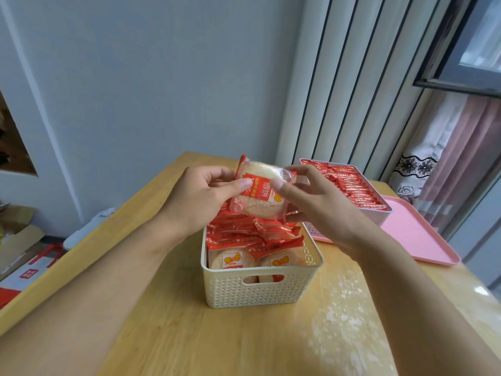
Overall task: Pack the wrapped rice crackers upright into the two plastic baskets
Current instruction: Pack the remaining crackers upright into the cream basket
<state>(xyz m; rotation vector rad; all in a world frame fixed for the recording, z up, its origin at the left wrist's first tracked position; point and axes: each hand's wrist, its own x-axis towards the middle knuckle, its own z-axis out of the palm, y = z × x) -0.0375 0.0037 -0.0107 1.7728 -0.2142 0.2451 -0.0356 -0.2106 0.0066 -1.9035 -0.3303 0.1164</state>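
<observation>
Both hands hold one wrapped rice cracker (259, 194) in the air above the cream basket (261, 287). The left hand (202, 198) pinches its left edge and the right hand (311, 202) pinches its right edge, so the packet is clamped between them. The cream basket stands on the wooden table (189, 335) and is nearly full of upright crackers. The pink basket (375, 217), also full, sits further right on a pink tray (417, 237).
</observation>
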